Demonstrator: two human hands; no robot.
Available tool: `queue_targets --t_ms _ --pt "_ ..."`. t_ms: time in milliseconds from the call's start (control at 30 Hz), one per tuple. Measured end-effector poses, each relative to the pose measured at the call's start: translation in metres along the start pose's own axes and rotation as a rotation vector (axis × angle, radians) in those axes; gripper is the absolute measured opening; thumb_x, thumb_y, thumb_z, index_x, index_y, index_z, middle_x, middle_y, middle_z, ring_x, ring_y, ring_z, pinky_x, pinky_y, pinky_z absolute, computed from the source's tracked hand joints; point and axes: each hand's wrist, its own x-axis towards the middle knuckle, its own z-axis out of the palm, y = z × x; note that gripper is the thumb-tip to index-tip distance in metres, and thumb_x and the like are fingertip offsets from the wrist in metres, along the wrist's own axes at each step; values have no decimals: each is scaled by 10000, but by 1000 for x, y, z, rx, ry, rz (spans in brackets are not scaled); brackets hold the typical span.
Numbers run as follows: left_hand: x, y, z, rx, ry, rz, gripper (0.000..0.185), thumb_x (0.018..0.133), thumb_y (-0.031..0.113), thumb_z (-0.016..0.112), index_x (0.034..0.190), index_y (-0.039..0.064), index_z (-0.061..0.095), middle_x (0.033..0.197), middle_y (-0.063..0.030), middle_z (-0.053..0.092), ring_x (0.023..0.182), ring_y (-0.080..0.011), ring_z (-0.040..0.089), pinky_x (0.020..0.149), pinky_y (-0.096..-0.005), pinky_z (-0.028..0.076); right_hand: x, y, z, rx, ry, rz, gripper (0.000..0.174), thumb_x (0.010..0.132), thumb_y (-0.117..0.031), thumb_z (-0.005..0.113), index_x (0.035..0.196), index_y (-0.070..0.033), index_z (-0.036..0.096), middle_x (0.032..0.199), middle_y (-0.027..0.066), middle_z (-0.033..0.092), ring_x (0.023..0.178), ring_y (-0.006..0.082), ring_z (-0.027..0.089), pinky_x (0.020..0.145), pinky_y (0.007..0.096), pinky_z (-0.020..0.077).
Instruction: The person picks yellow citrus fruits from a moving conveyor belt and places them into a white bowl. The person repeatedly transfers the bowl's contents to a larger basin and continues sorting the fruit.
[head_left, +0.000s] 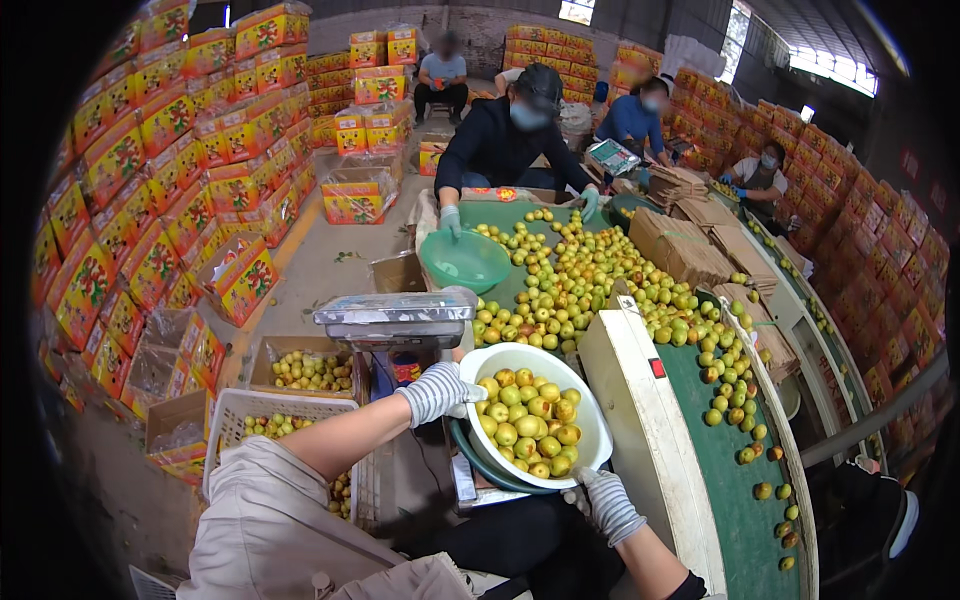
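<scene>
A white plastic basin (600, 431) full of yellow-green jujubes (529, 424) is held between my hands, tilted a little. My left hand (439, 394), in a striped work glove, grips its left rim; my right hand (606, 501), in a matching glove, holds the rim at the lower right. Beneath it is a dark green basin (480, 469), over a weighing scale (491, 499). The scale's display unit (397, 319) stands just beyond my left hand. Many more jujubes (577, 277) lie heaped on the green sorting surface ahead.
Across the table a masked co-worker's gloved hand holds a green basin (465, 261). A conveyor belt (701, 450) carries jujubes at right, beside a white metal housing (652, 442). Flattened cardboard (679, 247) is stacked beyond. At left are a white crate (217, 427), an open carton (259, 367) and piled printed boxes.
</scene>
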Motion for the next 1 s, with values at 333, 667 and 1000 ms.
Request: queue_targets --t_ms 333,667,1000 --pt "-21 -23 -8 -454 -139 -281 165 842 165 759 948 76 669 664 11 627 428 -65 522 336 -160 383 -71 -42 8 81 122 -290 233 908 -183 614 1026 18 609 769 54 669 521 73 557 440 176 409" --pt "-57 22 33 -682 -234 -269 172 835 78 699 983 97 613 711 14 620 430 -27 482 344 -137 347 -117 -99 -22 92 269 -624 224 858 -202 654 859 14 596 629 60 608 394 61 483 338 186 368" --pt "95 77 92 -1093 181 44 181 816 64 687 964 92 587 801 -12 575 568 -80 506 427 -181 413 -115 -92 -64 -733 358 -986 396 833 -114 645 1207 -1 578 1119 153 633 1086 283 594 999 408 450"
